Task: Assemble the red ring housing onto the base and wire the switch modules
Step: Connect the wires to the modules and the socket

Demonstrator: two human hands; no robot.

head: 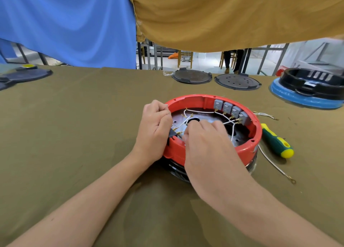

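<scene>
- Table [65, 135], draped in matte olive cloth; a flat dark plate [26, 74] lies at its far left edge, broad bare cloth nearer.
- Left hand [154, 129], fingers curled, grip pinching a small black part [172, 133] at the ring's left rim.
- Red ring housing [247, 148], glossy round plastic, sits on a dark base [178, 170] mid-table.
- Right hand [204, 140] reaches inside among white wires [201, 112]; its grip is hidden, so I cannot tell.
- Four grey boxy switch modules [231, 110] line the far inner wall.
- Green-and-yellow screwdriver [275, 140] just right of the ring.
- Blue and mustard curtains [223, 14] hang behind.
</scene>
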